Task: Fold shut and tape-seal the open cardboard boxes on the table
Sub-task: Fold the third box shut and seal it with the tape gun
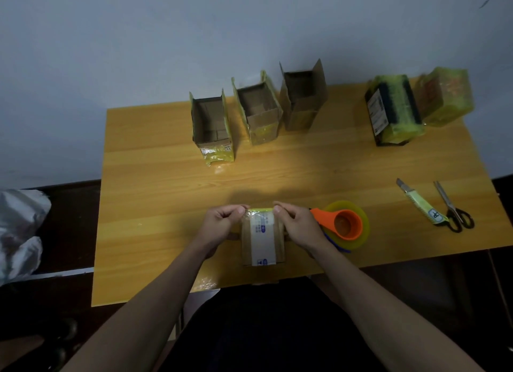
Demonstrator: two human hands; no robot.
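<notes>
The left hand [222,224] and right hand [295,227] each pinch the yellow tape [261,210] on top of the small box [263,239] at 6 o'clock. The tape roll [347,224] sits just beside it at 3 o'clock. Three open boxes [212,121] stand far off at 12 o'clock.

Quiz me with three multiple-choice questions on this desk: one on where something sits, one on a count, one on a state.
1. Where do the scissors lie?
A. by the table's right edge
B. inside a box
C. at its left edge

2. How many open boxes stand in the far row?
A. one
B. three
C. six

3. What are both hands doing?
A. resting flat
B. cutting
C. pinching tape on the near box

Answers: 1 A, they lie beside the utility knife. 2 B, three open boxes. 3 C, left hand and right hand pinch its top edge.
</notes>
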